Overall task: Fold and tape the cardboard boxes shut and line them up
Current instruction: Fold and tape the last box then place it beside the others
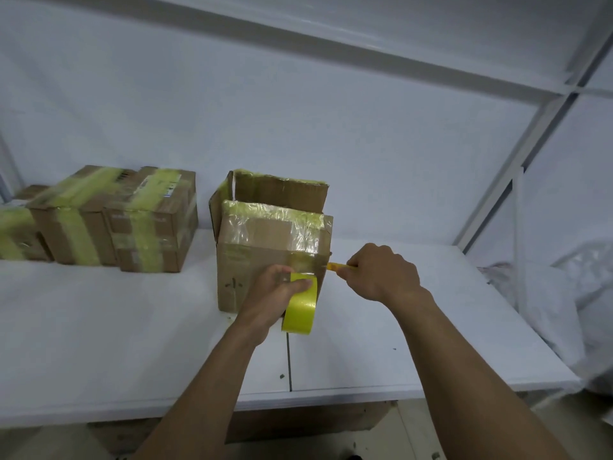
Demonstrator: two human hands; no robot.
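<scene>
On the white table [99,327], far left: a row of taped boxes [99,217], touching one another, well apart from both hands. Centre: an open-topped cardboard box [252,247], near face just behind the left hand [275,287], fingers curled round a yellow tape roll [300,310] held upright against the box's lower right corner. Just right of that corner: the right hand [381,273], closed on a slim yellow tool [336,266], tip at the box edge. Leftmost taped box cut off by the frame; tool's tip too small to make out; crumpled clear plastic [547,293] at far right, blurred. Brown board, wrinkled glossy yellow-green tape across flap and front, rear flap upright.
</scene>
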